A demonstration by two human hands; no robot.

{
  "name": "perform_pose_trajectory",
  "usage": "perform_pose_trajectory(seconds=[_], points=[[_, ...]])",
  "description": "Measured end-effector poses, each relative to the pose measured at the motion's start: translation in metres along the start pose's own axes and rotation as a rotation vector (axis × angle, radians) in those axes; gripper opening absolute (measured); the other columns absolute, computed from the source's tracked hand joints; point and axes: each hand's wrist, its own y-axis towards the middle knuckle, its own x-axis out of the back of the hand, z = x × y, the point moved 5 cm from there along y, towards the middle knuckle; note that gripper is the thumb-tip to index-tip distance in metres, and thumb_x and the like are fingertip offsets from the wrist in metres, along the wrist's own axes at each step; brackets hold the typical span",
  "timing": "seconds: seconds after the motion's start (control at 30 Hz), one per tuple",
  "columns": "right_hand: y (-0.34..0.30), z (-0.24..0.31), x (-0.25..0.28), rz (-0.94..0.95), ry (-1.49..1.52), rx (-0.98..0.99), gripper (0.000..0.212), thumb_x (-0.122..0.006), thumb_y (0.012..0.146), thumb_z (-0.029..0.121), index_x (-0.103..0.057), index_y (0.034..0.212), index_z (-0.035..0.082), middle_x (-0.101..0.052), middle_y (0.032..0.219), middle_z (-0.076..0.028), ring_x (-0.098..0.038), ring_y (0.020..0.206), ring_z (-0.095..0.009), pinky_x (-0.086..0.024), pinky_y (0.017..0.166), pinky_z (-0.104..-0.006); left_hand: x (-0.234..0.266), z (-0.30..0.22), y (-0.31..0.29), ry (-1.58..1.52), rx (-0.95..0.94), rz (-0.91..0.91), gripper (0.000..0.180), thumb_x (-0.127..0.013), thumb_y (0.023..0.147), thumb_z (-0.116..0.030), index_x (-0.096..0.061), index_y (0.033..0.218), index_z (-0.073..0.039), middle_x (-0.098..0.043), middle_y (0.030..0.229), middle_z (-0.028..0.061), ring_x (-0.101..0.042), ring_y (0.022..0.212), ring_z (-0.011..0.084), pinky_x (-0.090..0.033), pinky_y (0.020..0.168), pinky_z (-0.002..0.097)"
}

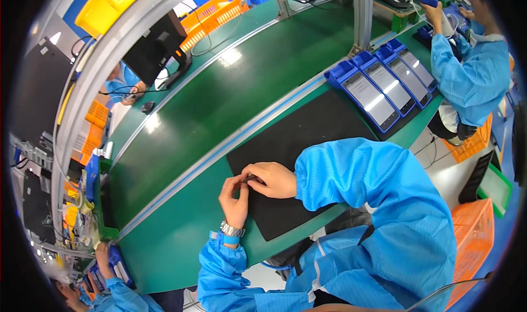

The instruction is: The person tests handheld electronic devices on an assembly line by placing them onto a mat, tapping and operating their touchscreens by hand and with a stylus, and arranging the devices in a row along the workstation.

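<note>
My left hand (235, 203), with a metal watch and a blue band at its wrist, meets my right hand (274, 180) over the left part of a black mat (291, 216). Fingers of both hands are closed in a pinch on a small dark piece (250, 178). Most of that piece is hidden by the fingers, so its kind cannot be made out. Beyond the mat's far right side, several blue-cased handheld devices (369, 99) lie side by side with their lit screens facing up.
A metal rail (219, 155) parts the green bench (175, 240) from a green conveyor belt (258, 65). A metal post (362, 21) rises behind the devices. Co-workers in blue sleeves sit at right (466, 70) and lower left (126, 295). An orange crate (473, 240) stands at my right.
</note>
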Motion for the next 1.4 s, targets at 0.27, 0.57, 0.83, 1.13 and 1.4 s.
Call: perform_pose_trajectory(seconds=[0.27, 0.57, 0.83, 1.13, 1.4], points=[[0.005, -0.028, -0.014, -0.032, 0.049, -0.054, 0.02, -0.058, 0.079, 0.004, -0.05, 0.097, 0.004, -0.059, 0.08, -0.01, -0.058, 0.062, -0.023, -0.047, 0.056, -0.0324, -0.001, 0.015, 0.015, 0.141, -0.052, 0.044, 0.014, -0.055, 0.078, 0.004, -0.062, 0.09, 0.0, -0.061, 0.084, 0.0109, -0.059, 0.077, 0.0204, -0.046, 0.071, 0.0283], [-0.005, -0.038, -0.02, -0.162, 0.15, -0.248, 0.016, -0.058, 0.083, 0.007, -0.051, 0.096, 0.003, -0.057, 0.072, -0.007, -0.055, 0.06, -0.015, -0.045, 0.054, -0.027, -0.015, 0.022, 0.008, 0.164, 0.015, -0.105, 0.017, -0.055, 0.08, -0.003, -0.063, 0.095, 0.0, -0.064, 0.075, 0.0114, -0.061, 0.065, 0.0191, -0.047, 0.061, 0.0284], [0.005, -0.044, -0.021, -0.188, 0.242, -0.365, 0.011, -0.055, 0.084, 0.009, -0.052, 0.085, -0.001, -0.058, 0.068, -0.008, -0.057, 0.061, -0.013, -0.045, 0.056, -0.0261, -0.011, 0.018, 0.009, 0.192, 0.045, -0.026, 0.022, -0.057, 0.08, -0.006, -0.063, 0.1, 0.0, -0.064, 0.073, 0.0113, -0.059, 0.063, 0.0145, -0.046, 0.059, 0.0274], [0.005, -0.022, -0.019, -0.057, 0.179, -0.289, 0.012, -0.055, 0.084, 0.012, -0.054, 0.086, 0.0, -0.054, 0.071, -0.009, -0.053, 0.06, -0.016, -0.042, 0.055, -0.0287, -0.003, 0.002, 0.002, 0.064, 0.096, 0.058, 0.043, -0.059, 0.075, 0.001, -0.053, 0.118, -0.004, -0.063, 0.072, 0.0076, -0.06, 0.064, 0.0135, -0.047, 0.062, 0.0266], [0.009, -0.03, -0.024, 0.024, 0.095, -0.26, 0.018, -0.056, 0.085, 0.016, -0.052, 0.08, -0.001, -0.053, 0.072, -0.012, -0.053, 0.061, -0.023, -0.041, 0.054, -0.0324, -0.005, 0.001, 0.009, 0.102, -0.024, 0.134, 0.06, -0.057, 0.073, 0.003, -0.043, 0.13, -0.006, -0.063, 0.071, 0.0085, -0.06, 0.063, 0.0118, -0.048, 0.063, 0.0247]])
